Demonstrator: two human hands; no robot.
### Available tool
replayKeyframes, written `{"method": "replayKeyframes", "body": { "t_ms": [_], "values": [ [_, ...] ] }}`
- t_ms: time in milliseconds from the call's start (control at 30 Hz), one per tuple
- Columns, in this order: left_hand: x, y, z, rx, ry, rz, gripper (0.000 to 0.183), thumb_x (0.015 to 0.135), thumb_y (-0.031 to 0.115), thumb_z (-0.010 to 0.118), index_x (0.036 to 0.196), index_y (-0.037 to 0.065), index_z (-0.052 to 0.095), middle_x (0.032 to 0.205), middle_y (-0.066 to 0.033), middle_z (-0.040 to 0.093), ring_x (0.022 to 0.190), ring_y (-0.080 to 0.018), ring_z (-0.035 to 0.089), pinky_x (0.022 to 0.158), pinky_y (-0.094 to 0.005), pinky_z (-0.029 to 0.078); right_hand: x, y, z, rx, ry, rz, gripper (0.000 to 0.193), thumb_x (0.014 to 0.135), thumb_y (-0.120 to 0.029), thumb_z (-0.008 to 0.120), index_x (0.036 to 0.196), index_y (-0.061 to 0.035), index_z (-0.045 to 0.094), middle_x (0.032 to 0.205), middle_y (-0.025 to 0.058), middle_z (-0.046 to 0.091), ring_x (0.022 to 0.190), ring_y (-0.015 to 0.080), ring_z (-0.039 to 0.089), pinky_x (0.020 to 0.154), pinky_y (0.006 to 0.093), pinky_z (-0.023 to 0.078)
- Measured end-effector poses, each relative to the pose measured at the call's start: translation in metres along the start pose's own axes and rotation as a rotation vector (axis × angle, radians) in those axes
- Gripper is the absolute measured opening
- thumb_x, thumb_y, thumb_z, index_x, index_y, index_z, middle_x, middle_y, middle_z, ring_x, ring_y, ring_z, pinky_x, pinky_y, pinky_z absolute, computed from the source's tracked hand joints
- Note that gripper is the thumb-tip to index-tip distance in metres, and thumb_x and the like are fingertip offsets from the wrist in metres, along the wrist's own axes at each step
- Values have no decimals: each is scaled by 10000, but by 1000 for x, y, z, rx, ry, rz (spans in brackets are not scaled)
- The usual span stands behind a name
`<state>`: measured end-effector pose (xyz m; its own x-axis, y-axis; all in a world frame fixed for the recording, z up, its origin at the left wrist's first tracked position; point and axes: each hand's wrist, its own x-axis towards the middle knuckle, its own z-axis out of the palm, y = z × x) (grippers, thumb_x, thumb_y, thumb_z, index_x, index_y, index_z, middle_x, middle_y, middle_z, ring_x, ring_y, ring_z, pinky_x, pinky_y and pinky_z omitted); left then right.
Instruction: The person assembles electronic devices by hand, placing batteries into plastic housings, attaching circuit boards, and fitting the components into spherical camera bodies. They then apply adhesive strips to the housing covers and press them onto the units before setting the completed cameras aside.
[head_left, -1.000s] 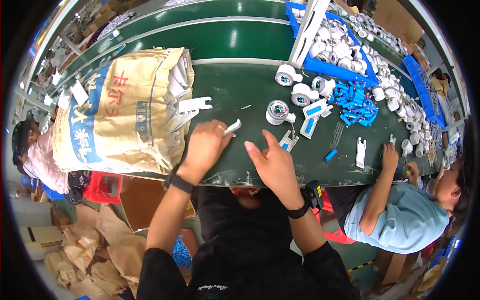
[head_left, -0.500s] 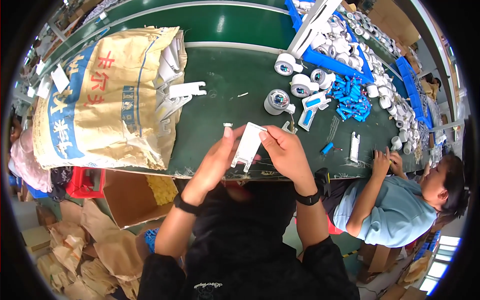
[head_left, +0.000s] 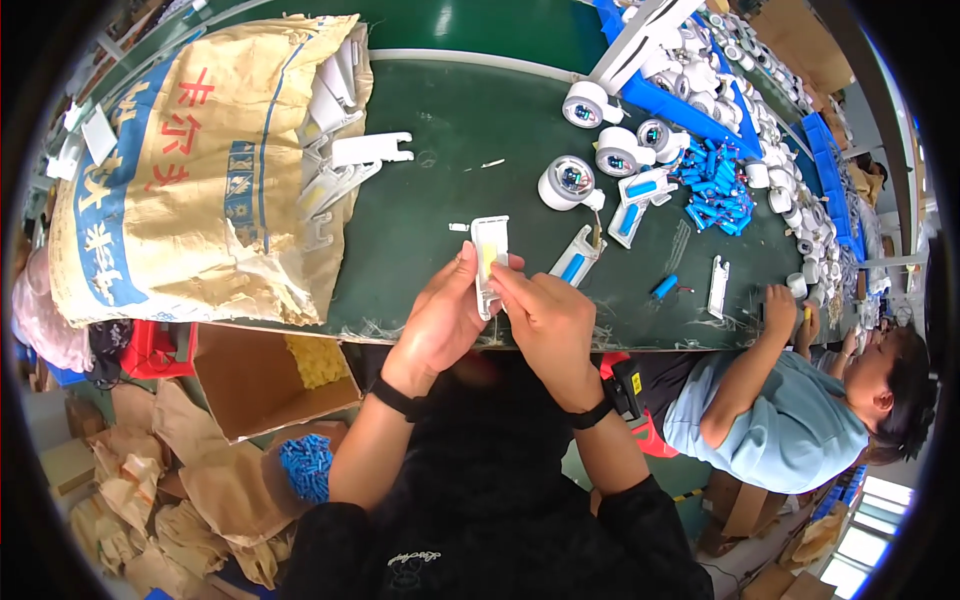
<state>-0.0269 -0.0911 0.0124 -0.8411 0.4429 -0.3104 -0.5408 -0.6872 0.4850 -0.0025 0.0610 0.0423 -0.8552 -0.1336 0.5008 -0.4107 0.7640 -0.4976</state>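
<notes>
Above the green counter (head_left: pixel 450 110), our left hand (head_left: pixel 440 318) gripped a white holder (head_left: pixel 489 232); our right hand (head_left: pixel 552 322) touched it, grip unclear.

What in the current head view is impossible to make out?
All in the head view:
- Underside of the casing: faces away, left hand behind it.
- Part of its inside: covered by the right hand.
- Deeper contents of the sack: hidden by its wall.
- Small white piece: too small for detail.
- What the co-worker's hand works on: too small.

Bright window (head_left: pixel 868 532), green workbench (head_left: pixel 450 115)
</notes>
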Motion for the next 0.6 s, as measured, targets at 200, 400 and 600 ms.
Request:
{"method": "replayKeyframes", "body": {
  "t_ms": [200,400,600],
  "values": [
    [0,0,-5,8,1,12,475,1148,431,407,1361,40,571,1262,-115,688,1099,-191,674,929,-327,550,0,1,10,38,28,14,200,892,-76,792,1089,-108,806,641,74,578,540,229,569,509,373,425],
    [-2,3,3,-6,35,-12,435,1148,422,427,1334,64,589,1228,-74,699,1058,-127,644,903,-289,507,0,3,13,127,32,82,200,899,-50,777,1088,-108,805,650,82,588,542,230,576,520,365,439],
    [0,1,0,-8,19,-8,440,1146,418,430,1329,53,594,1241,-94,700,1092,-159,668,962,-324,536,-3,0,10,83,22,14,209,882,-31,789,1079,-98,801,654,80,596,554,228,591,513,361,440]
  ]
}}
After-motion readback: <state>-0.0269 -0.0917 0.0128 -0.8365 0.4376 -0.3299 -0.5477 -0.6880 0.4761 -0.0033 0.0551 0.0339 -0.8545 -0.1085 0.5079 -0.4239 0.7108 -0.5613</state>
